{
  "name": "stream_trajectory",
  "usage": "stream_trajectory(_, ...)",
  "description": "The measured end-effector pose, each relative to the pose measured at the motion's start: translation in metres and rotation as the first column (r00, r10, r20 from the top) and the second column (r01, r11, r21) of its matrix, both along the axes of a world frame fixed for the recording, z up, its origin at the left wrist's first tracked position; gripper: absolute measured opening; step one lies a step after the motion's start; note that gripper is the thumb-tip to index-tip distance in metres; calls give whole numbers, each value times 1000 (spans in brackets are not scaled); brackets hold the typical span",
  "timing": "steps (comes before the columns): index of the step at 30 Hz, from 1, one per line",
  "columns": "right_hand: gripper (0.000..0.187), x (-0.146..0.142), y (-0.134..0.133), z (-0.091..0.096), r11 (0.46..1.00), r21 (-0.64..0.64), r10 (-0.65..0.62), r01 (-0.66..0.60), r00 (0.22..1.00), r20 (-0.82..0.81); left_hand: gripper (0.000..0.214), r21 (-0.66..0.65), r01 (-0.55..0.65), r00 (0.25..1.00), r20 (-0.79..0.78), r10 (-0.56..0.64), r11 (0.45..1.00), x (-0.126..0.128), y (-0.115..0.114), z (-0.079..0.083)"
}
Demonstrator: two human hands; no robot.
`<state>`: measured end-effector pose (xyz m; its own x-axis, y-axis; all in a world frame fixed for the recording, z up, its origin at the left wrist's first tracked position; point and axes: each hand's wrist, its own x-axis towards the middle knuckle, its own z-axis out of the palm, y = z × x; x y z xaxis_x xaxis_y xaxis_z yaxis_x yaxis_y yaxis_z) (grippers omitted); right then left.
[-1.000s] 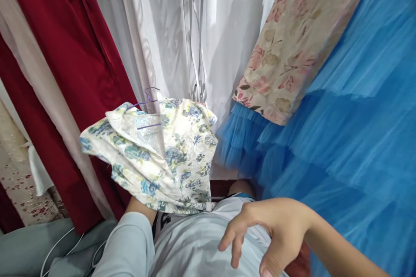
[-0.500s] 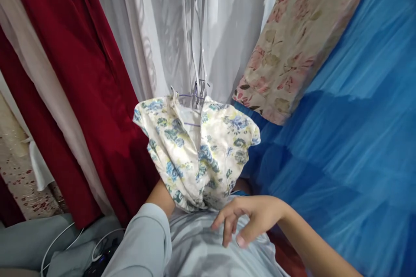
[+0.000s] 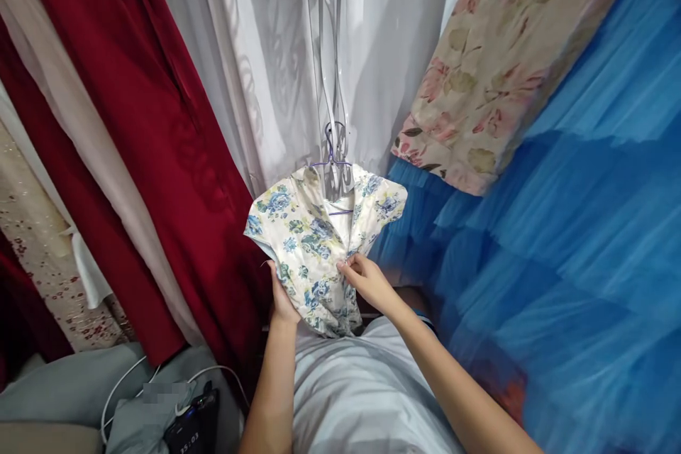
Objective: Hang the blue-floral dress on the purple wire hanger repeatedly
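A white short-sleeved blouse (image 3: pixel 306 245) with blue and green flowers hangs at the centre on a thin purple hanger (image 3: pixel 330 156). My left hand (image 3: pixel 284 301) holds the blouse by its left side edge, with the thumb showing and the fingers hidden behind the cloth. My right hand (image 3: pixel 369 284) pinches the front opening edge below the V-neck between thumb and fingers. Just under the hands, the gathered lower part of the blouse reaches my light shirt.
White straps (image 3: pixel 335 35) run down to the hanger before a white curtain (image 3: pixel 383 35). Dark red cloth (image 3: pixel 175 156) hangs left. A pink-flowered garment (image 3: pixel 473 92) and a blue tulle skirt (image 3: pixel 564 262) hang right. Lower left, a black device (image 3: pixel 194 418) with white cables lies on grey cloth.
My right hand has moved up from in front of my shirt and now pinches the blouse front. My left hand has come out from behind the blouse to its side edge.
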<state>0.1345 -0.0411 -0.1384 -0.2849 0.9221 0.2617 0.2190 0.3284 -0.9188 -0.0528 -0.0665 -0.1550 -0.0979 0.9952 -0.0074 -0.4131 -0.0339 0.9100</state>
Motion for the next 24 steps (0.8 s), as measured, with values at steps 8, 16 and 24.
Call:
stream_trajectory(8, 34, 22, 18, 3, 996, 24, -89, 90, 995, -36, 58, -11, -335, 931, 150, 333, 942, 7, 17, -16)
stream_trajectory(16, 25, -5, 27, -16, 998, -5, -57, 57, 998, -41, 49, -64, -176, 957, 222, 186, 982, 8, 26, -27)
stream_trajectory(24, 38, 17, 15, -16, 993, -81, -101, 87, 979, -178, 47, 383, -646, 639, -203, 742, 661, 1, 19, -27)
